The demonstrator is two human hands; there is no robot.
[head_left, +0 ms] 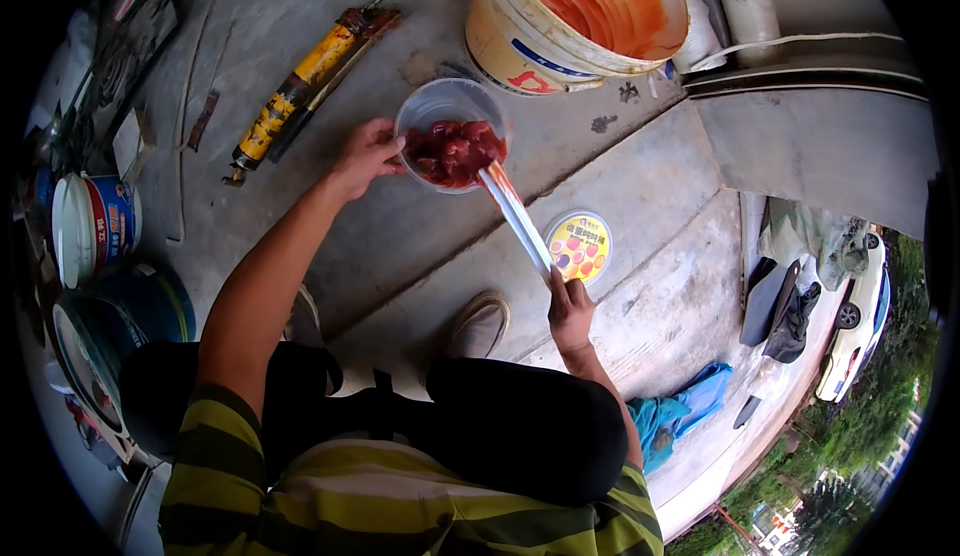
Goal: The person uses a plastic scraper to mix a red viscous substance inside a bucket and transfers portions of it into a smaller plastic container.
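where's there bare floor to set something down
Bare concrete lies between the grease gun, left forearm and left-edge buckets; another patch between the round lid and dark items. It's crowded between the tub and large bucket.

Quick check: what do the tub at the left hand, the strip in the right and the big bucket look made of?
Tub: likely thin, smooth plastic; its wall looks translucent.
Strip: perhaps glossy plastic, though coated metal is possible; it is pale, straight and catches the light.
Bucket: probably moulded plastic, off-white with a soft sheen; ridges run below its rim.
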